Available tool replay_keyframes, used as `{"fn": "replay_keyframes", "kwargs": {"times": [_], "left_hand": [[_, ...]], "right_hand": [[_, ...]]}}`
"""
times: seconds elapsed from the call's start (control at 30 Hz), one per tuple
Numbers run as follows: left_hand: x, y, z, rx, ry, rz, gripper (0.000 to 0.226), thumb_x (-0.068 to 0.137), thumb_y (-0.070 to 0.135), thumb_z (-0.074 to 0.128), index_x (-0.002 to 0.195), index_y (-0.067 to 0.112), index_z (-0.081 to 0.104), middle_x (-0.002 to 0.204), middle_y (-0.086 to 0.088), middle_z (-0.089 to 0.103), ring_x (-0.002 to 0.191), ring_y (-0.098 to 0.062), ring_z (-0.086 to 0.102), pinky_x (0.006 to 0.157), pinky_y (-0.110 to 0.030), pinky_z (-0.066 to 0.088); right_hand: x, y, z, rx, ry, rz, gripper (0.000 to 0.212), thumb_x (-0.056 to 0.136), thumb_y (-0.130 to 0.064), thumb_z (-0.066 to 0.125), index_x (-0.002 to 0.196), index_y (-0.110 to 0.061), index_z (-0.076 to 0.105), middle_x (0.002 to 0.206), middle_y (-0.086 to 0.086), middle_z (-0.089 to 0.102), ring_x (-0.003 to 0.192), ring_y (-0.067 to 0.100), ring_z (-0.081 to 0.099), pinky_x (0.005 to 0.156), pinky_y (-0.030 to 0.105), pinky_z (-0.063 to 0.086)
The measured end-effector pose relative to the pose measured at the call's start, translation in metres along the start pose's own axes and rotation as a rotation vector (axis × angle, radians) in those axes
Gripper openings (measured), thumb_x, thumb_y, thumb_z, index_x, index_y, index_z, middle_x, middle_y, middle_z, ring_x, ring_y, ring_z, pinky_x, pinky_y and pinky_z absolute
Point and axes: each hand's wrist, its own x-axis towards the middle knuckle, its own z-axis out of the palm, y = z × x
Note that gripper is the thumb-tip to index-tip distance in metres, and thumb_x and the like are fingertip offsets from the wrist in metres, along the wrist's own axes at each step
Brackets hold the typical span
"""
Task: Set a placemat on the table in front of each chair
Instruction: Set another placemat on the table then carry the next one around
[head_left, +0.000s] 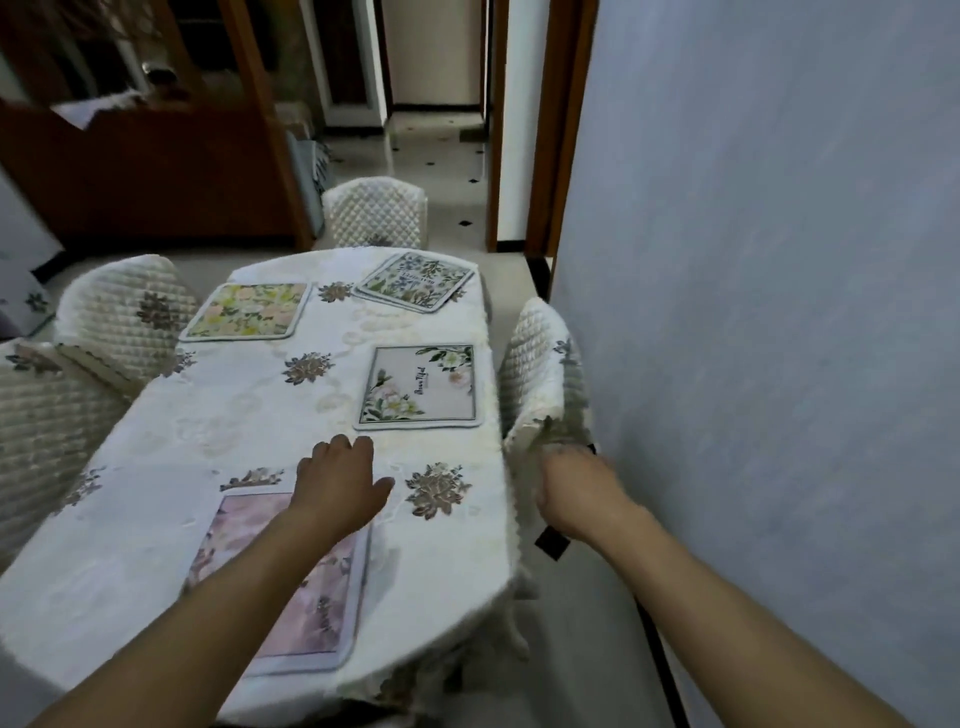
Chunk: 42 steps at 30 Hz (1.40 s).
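A table under a white flowered cloth holds several placemats. A pink floral placemat lies nearest me, partly under my left forearm. A grey placemat with white flowers faces the right chair. A green-yellow placemat lies at the far left, and a small stack of blue-green placemats sits at the far end. My left hand rests flat on the cloth, fingers spread, holding nothing. My right hand is off the table's right edge, at the lower back of the right chair; its fingers are hidden.
Quilted white chairs stand at the far end, on the left and at the near left. A pale wall runs close along the right, leaving a narrow gap. A wooden cabinet and a hallway lie beyond.
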Motion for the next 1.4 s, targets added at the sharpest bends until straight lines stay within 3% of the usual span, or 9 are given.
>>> {"fn": "replay_keyframes", "kwargs": {"times": [0.27, 0.4, 0.53, 0.7, 0.9, 1.1, 1.4], "left_hand": [[0.029, 0.086, -0.006, 0.034, 0.013, 0.057, 0.036, 0.087, 0.050, 0.057, 0.100, 0.017, 0.053, 0.108, -0.008, 0.060, 0.101, -0.030, 0.054, 0.081, -0.039, 0.043], [0.066, 0.102, 0.000, 0.061, -0.008, 0.046, 0.039, 0.088, 0.052, 0.055, 0.105, 0.017, 0.056, 0.110, -0.008, 0.061, 0.104, -0.030, 0.055, 0.082, -0.038, 0.046], [0.125, 0.116, 0.007, 0.025, 0.031, 0.037, 0.039, 0.087, 0.052, 0.056, 0.103, 0.017, 0.056, 0.106, -0.009, 0.061, 0.101, -0.030, 0.056, 0.079, -0.039, 0.048], [0.211, 0.122, 0.007, 0.012, 0.032, 0.015, 0.041, 0.088, 0.052, 0.055, 0.108, 0.016, 0.053, 0.109, -0.010, 0.060, 0.104, -0.030, 0.055, 0.083, -0.039, 0.046], [0.287, 0.121, 0.004, -0.002, 0.060, -0.019, 0.044, 0.088, 0.050, 0.056, 0.113, 0.014, 0.054, 0.109, -0.012, 0.061, 0.104, -0.032, 0.055, 0.084, -0.041, 0.046], [0.333, 0.111, 0.012, -0.002, 0.057, -0.158, 0.043, 0.087, 0.049, 0.057, 0.112, 0.014, 0.051, 0.107, -0.011, 0.061, 0.103, -0.033, 0.055, 0.084, -0.041, 0.044], [0.371, 0.130, 0.037, -0.035, 0.058, -0.584, 0.042, 0.088, 0.045, 0.059, 0.112, 0.012, 0.053, 0.108, -0.011, 0.062, 0.101, -0.034, 0.055, 0.080, -0.040, 0.044]], "right_hand": [[0.014, 0.095, -0.027, -0.014, 0.029, 0.002, 0.038, 0.091, -0.035, 0.052, 0.125, -0.018, 0.055, 0.124, 0.014, 0.059, 0.116, 0.034, 0.054, 0.097, 0.040, 0.040], [0.043, 0.117, -0.034, -0.040, 0.021, -0.031, 0.034, 0.091, -0.032, 0.052, 0.121, -0.016, 0.056, 0.122, 0.014, 0.059, 0.115, 0.034, 0.053, 0.097, 0.041, 0.040], [0.103, 0.138, -0.051, -0.077, 0.043, -0.066, 0.030, 0.092, -0.031, 0.050, 0.116, -0.015, 0.058, 0.119, 0.014, 0.059, 0.111, 0.033, 0.054, 0.096, 0.042, 0.039], [0.193, 0.158, -0.075, -0.138, -0.005, -0.082, 0.039, 0.088, -0.035, 0.055, 0.120, -0.012, 0.054, 0.118, 0.015, 0.058, 0.111, 0.034, 0.054, 0.097, 0.043, 0.040], [0.300, 0.177, -0.073, -0.121, -0.007, -0.136, 0.027, 0.094, -0.031, 0.046, 0.109, -0.011, 0.055, 0.109, 0.013, 0.058, 0.104, 0.031, 0.054, 0.091, 0.040, 0.040], [0.415, 0.170, -0.060, -0.129, -0.054, -0.313, 0.027, 0.094, -0.036, 0.048, 0.105, -0.012, 0.055, 0.105, 0.011, 0.059, 0.100, 0.033, 0.056, 0.084, 0.039, 0.041], [0.594, 0.152, -0.048, -0.106, -0.138, -0.729, 0.018, 0.088, -0.031, 0.053, 0.091, -0.014, 0.052, 0.091, 0.009, 0.058, 0.091, 0.033, 0.060, 0.071, 0.034, 0.042]]}}
